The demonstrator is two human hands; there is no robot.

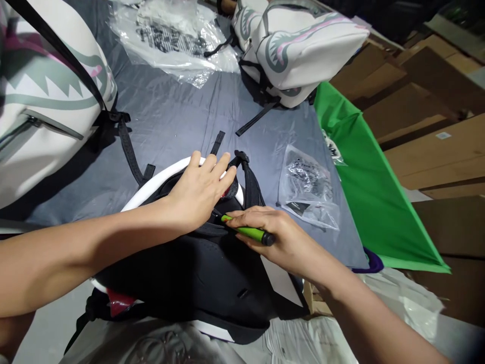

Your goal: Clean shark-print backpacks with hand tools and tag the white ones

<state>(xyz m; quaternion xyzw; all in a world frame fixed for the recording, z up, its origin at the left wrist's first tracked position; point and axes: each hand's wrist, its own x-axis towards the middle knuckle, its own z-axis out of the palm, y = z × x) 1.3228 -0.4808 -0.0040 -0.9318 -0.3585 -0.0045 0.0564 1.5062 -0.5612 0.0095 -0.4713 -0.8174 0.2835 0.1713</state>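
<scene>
A black backpack (189,273) with white edging lies at the front edge of the grey-covered table. My left hand (200,189) rests on its upper part, fingers spread over the rim near a bit of red material. My right hand (265,230) is wrapped round a green tool handle (252,233) with a black end cap. The tool's dark tip points left into the black fabric beside my left palm, and its very end is hard to make out. Black straps (252,182) with a buckle stick out beyond the bag's top.
White bags with shark-mouth prints stand at the left (49,101) and the back (303,45). Clear plastic packets lie at the back (174,40) and right (308,187) of the grey table (182,111). Green fabric (379,192) and cardboard boxes (443,151) are at the right.
</scene>
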